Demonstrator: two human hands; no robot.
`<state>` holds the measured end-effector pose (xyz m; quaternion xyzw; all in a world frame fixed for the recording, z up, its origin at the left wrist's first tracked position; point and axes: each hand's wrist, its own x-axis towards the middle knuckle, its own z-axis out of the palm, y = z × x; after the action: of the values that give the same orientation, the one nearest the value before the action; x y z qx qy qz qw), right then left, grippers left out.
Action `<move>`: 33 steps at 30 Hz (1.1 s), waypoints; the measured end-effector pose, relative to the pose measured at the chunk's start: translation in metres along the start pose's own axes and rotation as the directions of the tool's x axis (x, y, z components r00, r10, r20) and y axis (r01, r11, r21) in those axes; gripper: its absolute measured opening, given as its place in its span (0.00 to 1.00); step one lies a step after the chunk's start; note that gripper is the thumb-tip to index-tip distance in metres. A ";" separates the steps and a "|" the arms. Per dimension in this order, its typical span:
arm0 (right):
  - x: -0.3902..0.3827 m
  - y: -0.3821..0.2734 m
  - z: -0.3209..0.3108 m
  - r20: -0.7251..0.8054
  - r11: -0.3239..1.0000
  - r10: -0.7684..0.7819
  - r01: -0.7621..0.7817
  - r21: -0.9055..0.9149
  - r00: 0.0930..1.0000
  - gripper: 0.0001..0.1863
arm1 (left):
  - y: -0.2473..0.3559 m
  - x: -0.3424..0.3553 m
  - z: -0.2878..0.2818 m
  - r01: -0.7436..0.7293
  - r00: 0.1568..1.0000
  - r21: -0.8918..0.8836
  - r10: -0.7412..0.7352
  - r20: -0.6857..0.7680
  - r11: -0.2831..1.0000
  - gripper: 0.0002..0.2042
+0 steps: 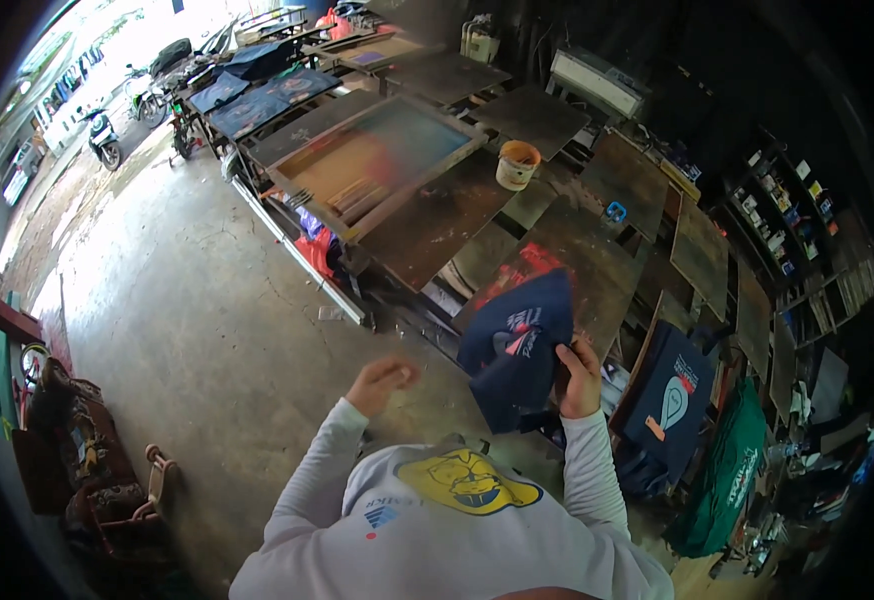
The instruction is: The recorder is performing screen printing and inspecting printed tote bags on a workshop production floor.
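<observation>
A dark navy cloth [519, 340] with a white and red print hangs in front of me, over the near edge of a stained board [607, 262]. My right hand [579, 378] grips its right edge between thumb and fingers, and the cloth droops in folds. Left of the cloth and apart from it, my left hand [382, 385] hovers over the floor. Its fingers are curled in, slightly blurred, and nothing shows in them. Just right of my right hand, another navy printed cloth [669, 395] lies over a tilted board.
A green cloth [732, 480] hangs at the right. Beyond the boards stand a paint-smeared bucket [517, 166] and a wooden-framed printing screen [372, 160]. A small blue object [615, 211] lies on a board. A metal rail [302, 255] borders the concrete floor [197, 300].
</observation>
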<state>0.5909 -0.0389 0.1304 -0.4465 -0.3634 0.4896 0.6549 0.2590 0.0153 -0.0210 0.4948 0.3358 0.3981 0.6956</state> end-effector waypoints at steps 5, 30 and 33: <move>-0.015 -0.057 -0.013 0.086 0.912 -0.128 0.083 0.402 0.988 0.20 | 0.015 0.001 0.081 0.403 0.780 0.141 -0.420 0.463 0.904 0.21; -0.049 -0.023 -0.166 0.113 0.881 0.151 -0.186 0.435 0.982 0.22 | 0.077 0.048 0.177 -0.141 0.980 -0.568 0.032 -0.198 0.811 0.13; -0.046 0.003 -0.175 0.092 0.891 0.109 -0.138 0.433 0.990 0.19 | 0.066 0.058 0.118 -0.275 0.940 -0.625 0.341 -0.014 0.731 0.11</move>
<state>0.7376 -0.1229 0.0665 -0.2936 -0.2361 0.6137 0.6938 0.3724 0.0293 0.0715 0.3078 0.0643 0.5700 0.7591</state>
